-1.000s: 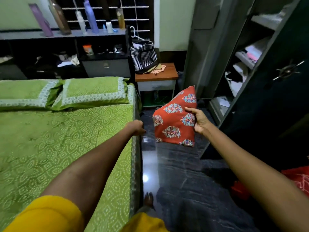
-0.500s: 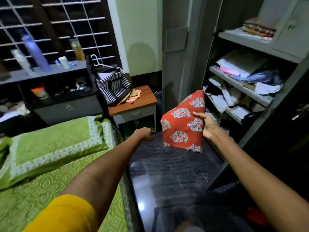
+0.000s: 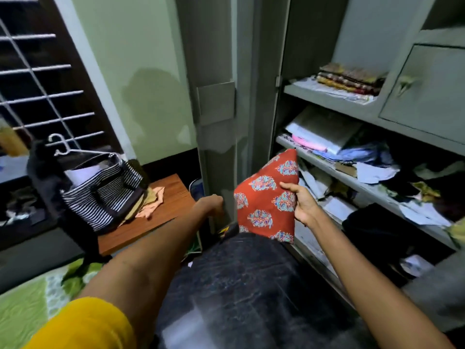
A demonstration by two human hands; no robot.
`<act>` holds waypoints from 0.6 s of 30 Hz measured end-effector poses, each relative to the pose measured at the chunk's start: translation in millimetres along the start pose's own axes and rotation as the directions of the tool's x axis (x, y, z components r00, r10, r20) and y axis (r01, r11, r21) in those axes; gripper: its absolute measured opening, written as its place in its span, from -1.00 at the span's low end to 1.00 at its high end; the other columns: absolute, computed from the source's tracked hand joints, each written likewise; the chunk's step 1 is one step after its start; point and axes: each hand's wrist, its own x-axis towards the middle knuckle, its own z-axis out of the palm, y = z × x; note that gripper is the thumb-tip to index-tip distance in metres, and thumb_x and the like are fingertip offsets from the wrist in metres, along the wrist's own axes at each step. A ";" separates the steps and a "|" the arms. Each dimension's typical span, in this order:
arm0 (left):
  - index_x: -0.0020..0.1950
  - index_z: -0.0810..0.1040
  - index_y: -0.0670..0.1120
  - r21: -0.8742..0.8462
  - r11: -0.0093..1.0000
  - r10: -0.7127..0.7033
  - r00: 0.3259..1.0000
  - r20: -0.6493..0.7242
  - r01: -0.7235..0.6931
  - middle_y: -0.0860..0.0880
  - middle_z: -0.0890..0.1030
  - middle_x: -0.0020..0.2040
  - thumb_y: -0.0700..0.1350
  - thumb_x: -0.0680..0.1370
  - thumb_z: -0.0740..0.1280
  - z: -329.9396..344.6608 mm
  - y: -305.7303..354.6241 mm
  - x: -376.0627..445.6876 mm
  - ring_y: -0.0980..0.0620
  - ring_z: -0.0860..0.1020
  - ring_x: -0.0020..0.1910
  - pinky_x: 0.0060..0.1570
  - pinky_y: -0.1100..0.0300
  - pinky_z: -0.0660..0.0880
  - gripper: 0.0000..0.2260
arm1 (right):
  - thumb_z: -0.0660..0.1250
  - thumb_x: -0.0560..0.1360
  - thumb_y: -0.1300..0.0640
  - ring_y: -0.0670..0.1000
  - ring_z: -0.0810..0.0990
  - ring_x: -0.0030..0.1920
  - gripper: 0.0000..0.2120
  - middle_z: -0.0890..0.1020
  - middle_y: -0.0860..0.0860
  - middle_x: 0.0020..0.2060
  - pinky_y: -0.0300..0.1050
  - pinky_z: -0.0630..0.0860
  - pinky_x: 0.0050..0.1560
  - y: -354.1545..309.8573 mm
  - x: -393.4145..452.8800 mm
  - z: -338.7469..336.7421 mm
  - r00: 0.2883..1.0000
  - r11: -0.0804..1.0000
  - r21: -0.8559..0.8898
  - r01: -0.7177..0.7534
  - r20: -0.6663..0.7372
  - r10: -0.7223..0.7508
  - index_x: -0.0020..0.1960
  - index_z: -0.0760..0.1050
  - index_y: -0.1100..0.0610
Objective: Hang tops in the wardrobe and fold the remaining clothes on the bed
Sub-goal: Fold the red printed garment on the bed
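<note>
My right hand (image 3: 303, 206) pinches the folded red printed cloth (image 3: 264, 197), now closer to the wardrobe shelves (image 3: 352, 182) at right; my left hand (image 3: 211, 204), fingers curled, has reached the door edge.

A folded red cloth (image 3: 264, 205) carries a repeating floral block print in teal, blue and pink. A bag (image 3: 103, 190) is striped black and white with dark handles. It sits on a reddish-brown wood-grain tabletop (image 3: 161, 217), beside a peach rag (image 3: 152, 202). The wardrobe (image 3: 327, 96) is grey-green; one shelf holds a stack of dark, gold-patterned fabrics (image 3: 349, 78), another a pink cloth (image 3: 308, 144) and pale blue cloth (image 3: 357, 153). The wall (image 3: 141, 71) is pale green. The bed (image 3: 25, 308) cover is bright green with a white pattern. A sleeve (image 3: 83, 326) is mustard yellow. The floor (image 3: 251, 285) is glossy black with faint grey streaks.
</note>
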 end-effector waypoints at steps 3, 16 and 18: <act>0.24 0.51 -0.24 0.021 0.997 0.068 0.998 0.011 -0.069 -0.19 0.55 0.22 -0.04 0.58 0.22 -31.1 1.5 45.1 -0.16 0.52 0.20 0.12 0.08 0.44 -0.65 | 0.28 0.49 0.21 0.09 0.60 -0.13 -0.88 0.69 0.09 -0.26 0.02 0.52 -0.02 -25.8 37.6 2.1 0.999 0.999 0.008 0.034 -0.039 -0.034 0.02 0.50 0.18; 0.27 0.48 -0.23 0.089 0.944 0.327 0.931 -0.160 -0.316 -0.20 0.52 0.25 -0.02 0.58 0.23 -192.4 10.1 278.7 -0.14 0.50 0.22 0.14 0.07 0.45 -0.64 | 0.23 0.52 0.19 0.03 0.67 -0.26 -0.88 0.69 0.08 -0.26 -0.02 0.56 -0.05 -146.3 179.5 1.2 0.937 0.956 0.123 0.265 -0.269 -0.224 0.01 0.50 0.18; 0.25 0.49 -0.24 0.060 0.935 0.355 0.908 -0.225 -0.350 -0.20 0.53 0.24 -0.03 0.57 0.23 -221.6 23.1 298.6 -0.15 0.51 0.22 0.12 0.07 0.45 -0.64 | 0.22 0.53 0.19 0.04 0.65 -0.24 -0.88 0.69 0.08 -0.27 -0.03 0.54 -0.04 -162.2 191.7 0.2 0.917 0.946 0.136 0.294 -0.318 -0.239 -0.02 0.51 0.19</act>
